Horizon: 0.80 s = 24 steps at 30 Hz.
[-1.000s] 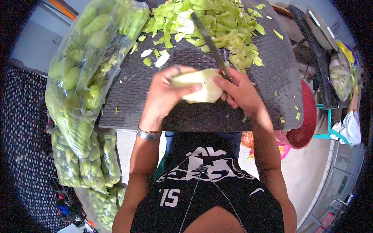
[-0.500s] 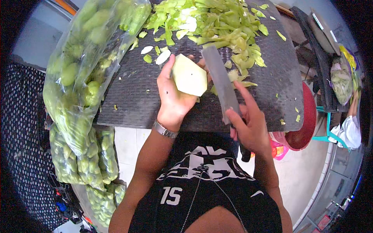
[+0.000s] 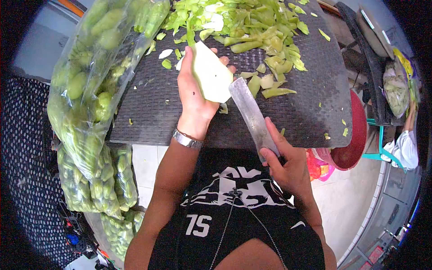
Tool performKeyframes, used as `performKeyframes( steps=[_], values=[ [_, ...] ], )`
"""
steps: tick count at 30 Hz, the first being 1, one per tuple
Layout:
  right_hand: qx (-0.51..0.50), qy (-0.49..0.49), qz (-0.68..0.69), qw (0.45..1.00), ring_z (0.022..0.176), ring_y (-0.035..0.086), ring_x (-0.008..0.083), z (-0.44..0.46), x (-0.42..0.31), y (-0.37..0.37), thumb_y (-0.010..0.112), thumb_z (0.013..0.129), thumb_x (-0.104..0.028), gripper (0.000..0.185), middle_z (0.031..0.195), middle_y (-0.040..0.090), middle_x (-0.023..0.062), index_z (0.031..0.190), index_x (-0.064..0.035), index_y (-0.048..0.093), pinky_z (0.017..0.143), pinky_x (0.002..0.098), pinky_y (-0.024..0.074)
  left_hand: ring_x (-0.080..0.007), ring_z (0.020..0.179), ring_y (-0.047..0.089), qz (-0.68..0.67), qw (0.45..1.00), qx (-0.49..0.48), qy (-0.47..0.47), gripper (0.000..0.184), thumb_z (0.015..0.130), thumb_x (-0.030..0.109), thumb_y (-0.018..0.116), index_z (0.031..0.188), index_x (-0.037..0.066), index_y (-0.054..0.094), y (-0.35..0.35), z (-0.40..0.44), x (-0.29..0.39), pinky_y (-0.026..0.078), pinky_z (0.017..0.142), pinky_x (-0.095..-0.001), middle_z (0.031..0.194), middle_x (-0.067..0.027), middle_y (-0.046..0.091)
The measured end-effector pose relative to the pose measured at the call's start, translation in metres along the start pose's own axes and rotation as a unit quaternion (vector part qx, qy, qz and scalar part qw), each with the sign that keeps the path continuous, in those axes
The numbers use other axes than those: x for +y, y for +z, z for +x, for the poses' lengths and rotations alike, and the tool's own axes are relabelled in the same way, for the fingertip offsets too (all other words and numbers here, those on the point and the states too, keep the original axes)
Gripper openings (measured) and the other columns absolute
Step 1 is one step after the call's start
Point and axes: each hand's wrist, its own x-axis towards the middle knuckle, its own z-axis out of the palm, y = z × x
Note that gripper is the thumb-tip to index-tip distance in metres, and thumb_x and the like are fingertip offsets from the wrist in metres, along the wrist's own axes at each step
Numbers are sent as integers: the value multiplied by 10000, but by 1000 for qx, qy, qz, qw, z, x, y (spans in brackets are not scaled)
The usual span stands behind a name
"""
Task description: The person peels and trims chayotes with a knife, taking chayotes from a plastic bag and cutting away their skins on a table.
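Observation:
In my left hand [image 3: 196, 96] rests a peeled pale fruit [image 3: 214, 74] with flat-cut facets and a small dark spot; its exact kind is not clear. My thumb lies along its left side and the fingertips curl around its far right side. A broad-bladed kitchen knife [image 3: 252, 114] is gripped in my right hand [image 3: 288, 166], its handle mostly hidden by the hand. The blade points up and left, its tip close to the fruit's lower right edge; I cannot tell whether they touch. Green peelings [image 3: 252, 29] lie heaped beyond both hands.
The dark woven-patterned table [image 3: 153, 112] carries scattered peel bits. At its left lies a large clear bag of green fruit [image 3: 81, 90], with more filled bags [image 3: 96, 184] below. A red tub [image 3: 353, 139] stands beside the table's right edge, near a teal stool [image 3: 382, 144].
The knife has moved down and toward me, its tip now lower beside the fruit. My left hand has tilted the fruit, which has shifted slightly up and left.

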Motion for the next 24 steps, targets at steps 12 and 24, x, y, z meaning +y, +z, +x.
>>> performKeyframes(
  steps=[12,24],
  values=[
    [-8,39,55,998,591,579,53,5,0,6,644,949,-42,685,797,720,41,1582,-185,424,546,244,493,-304,879,714,22,998,-27,-45,588,1032,598,464,1149,55,656,6,-6,-8,610,764,-446,986,-143,710],
    [-90,106,244,960,545,554,71,21,10,8,619,988,-54,676,794,665,38,1605,-119,350,447,220,454,-325,818,684,42,999,16,-21,636,1015,683,411,1195,90,555,8,-1,-17,581,699,-480,966,-167,676]
  ],
)
